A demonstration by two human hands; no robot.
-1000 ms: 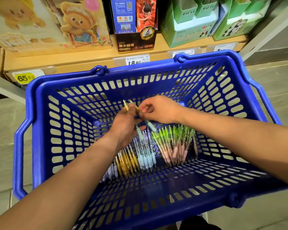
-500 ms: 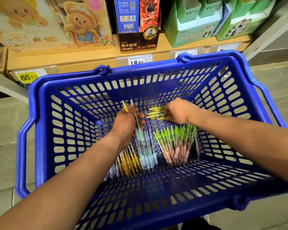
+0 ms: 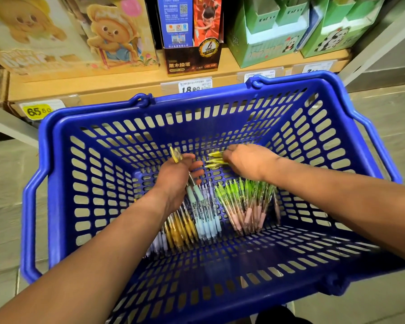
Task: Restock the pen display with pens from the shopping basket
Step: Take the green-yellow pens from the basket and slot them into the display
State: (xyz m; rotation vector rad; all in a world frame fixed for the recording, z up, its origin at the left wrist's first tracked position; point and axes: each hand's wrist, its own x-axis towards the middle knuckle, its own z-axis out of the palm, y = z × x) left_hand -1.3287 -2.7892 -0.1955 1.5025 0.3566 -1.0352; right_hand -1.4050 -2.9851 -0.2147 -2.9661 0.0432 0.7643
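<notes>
Both my hands are inside a blue shopping basket [image 3: 56, 174]. My left hand [image 3: 177, 177] grips a few pens [image 3: 192, 190]; their yellow tops stick out above the fingers and pale blue grips below. My right hand [image 3: 246, 163] lies over several yellow-topped pens [image 3: 213, 160] on the basket floor near the far wall, fingers curled onto them. More pens lie in rows on the floor: amber ones [image 3: 179, 226], pale blue ones [image 3: 207, 220] and green-and-pink ones [image 3: 246, 204].
A wooden shelf [image 3: 126, 86] stands right behind the basket with price tags along its edge. On it are cartoon bear boxes [image 3: 98, 38], a dark pencil display box [image 3: 192, 43] and green panda display boxes [image 3: 267, 36]. Tiled floor [image 3: 395, 118] surrounds the basket.
My right hand left my left hand, moved right and down to the yellow-topped pens on the basket floor, and closed on them. My left hand kept its pens and barely moved.
</notes>
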